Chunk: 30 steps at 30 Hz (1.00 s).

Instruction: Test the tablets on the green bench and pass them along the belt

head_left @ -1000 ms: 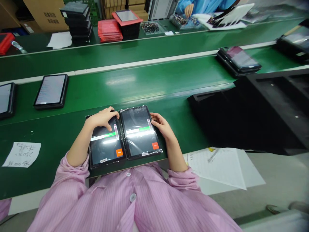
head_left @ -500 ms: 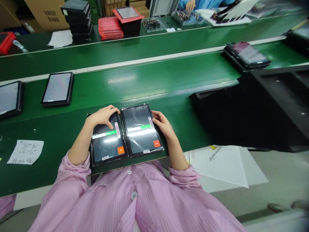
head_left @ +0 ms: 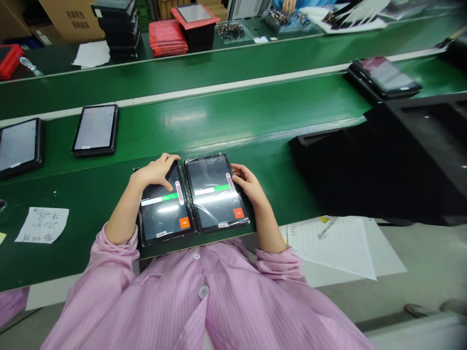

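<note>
Green desk (head_left: 272, 163) spans my remote view, with a green belt (head_left: 226, 114) beyond it and a handwritten note (head_left: 42, 225) at the left. Since a second ago, I see the lit belt tablet (head_left: 95, 129) and the stacked tablets (head_left: 392, 77) shifted rightward, more than the note has; the stack now sits farther along beside the black tray (head_left: 365, 170). Both hands look almost unchanged.

Before the person, the left tablet (head_left: 156, 218) and right tablet (head_left: 211, 209) lie side by side on the desk, screens up, each showing a "Fail" button. I find the left hand (head_left: 156, 171) arched over the left tablet's upper part, fingers spread, thumb above the screen and fingertips by the top right corner. The right hand (head_left: 249, 183) has its fingers loosely bent along the right tablet's right edge; I cannot tell whether they grip it.
</note>
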Motion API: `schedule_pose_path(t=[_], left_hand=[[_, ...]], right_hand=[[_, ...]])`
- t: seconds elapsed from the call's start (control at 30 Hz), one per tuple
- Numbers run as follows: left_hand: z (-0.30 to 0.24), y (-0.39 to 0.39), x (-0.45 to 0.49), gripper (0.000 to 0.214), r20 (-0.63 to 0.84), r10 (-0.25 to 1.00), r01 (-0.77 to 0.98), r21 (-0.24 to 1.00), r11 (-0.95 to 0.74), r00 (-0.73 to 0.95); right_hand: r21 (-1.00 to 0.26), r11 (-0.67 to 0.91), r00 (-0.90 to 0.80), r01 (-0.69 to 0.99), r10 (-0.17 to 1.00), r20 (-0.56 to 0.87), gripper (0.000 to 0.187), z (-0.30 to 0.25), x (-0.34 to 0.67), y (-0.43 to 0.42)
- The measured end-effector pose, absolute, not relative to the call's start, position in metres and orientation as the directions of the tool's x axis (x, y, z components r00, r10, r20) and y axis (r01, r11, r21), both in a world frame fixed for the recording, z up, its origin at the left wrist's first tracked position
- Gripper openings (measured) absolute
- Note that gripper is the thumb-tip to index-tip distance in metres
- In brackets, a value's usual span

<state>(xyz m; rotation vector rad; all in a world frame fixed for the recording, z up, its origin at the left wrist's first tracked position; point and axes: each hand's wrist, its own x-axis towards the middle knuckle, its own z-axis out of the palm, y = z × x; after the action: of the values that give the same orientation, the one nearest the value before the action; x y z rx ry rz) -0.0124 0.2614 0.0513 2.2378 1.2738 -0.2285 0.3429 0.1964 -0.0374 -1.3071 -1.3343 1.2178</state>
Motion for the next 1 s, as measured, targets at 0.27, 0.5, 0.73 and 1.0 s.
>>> schedule_pose_path(t=[0.27, 0.5, 0.73, 1.0], left_hand=[[0.051, 0.283, -0.105, 0.070, -0.588, 0.684, 0.885, 0.423, -0.195, 0.432], [0.040, 0.274, -0.117, 0.064, -0.448, 0.776, 0.812, 0.567, -0.137, 0.444], [0.022, 0.225, -0.117, 0.067, -0.372, 0.903, 0.658, 0.738, 0.148, 0.214], [-0.010, 0.120, -0.098, 0.067, -0.305, 0.941, 0.304, 0.892, 0.336, -0.144]], right_hand=[[-0.992, -0.030, -0.070, 0.120, 0.997, -0.039, 0.041, -0.044, 0.345, 0.198], [-0.991, -0.042, -0.058, 0.128, 0.997, -0.050, 0.041, -0.043, 0.345, 0.198], [-0.991, -0.040, -0.069, 0.129, 0.996, -0.049, 0.043, -0.042, 0.345, 0.198], [-0.985, -0.009, -0.069, 0.175, 0.997, -0.021, 0.042, -0.044, 0.346, 0.201]])
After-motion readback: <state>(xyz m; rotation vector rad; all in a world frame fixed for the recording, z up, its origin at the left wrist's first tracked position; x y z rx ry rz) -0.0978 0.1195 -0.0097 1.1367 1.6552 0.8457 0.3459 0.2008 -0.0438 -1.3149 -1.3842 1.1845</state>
